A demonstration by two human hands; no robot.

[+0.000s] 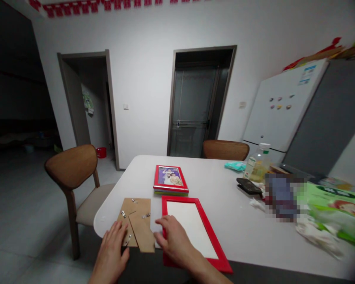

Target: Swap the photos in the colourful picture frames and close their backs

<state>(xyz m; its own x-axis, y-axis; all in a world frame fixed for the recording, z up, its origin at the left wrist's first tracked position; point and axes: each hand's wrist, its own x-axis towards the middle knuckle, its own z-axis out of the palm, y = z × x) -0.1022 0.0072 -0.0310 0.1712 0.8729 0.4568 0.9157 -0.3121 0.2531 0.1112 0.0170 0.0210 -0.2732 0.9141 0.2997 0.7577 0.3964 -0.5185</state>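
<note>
A brown backing board [142, 232] with metal clips and a slanted stand flap lies near the table's front left. My left hand [112, 246] rests at its lower left edge, fingers spread. Beside the board lies a red frame [208, 228] with a white sheet [192, 225] inside its border. My right hand [173, 238] is over the frame's left side, its thumb and fingers apart with nothing visible between them. Behind these, a stack of frames is topped by a red one [170, 177] holding a photo.
On the white table [221, 189] stand a clear bottle [257, 163], a black wallet-like item [248, 186], a teal packet [235, 166], crumpled tissues [318, 234] and a green tissue pack [337, 205]. Wooden chairs stand left [72, 167] and behind [226, 149].
</note>
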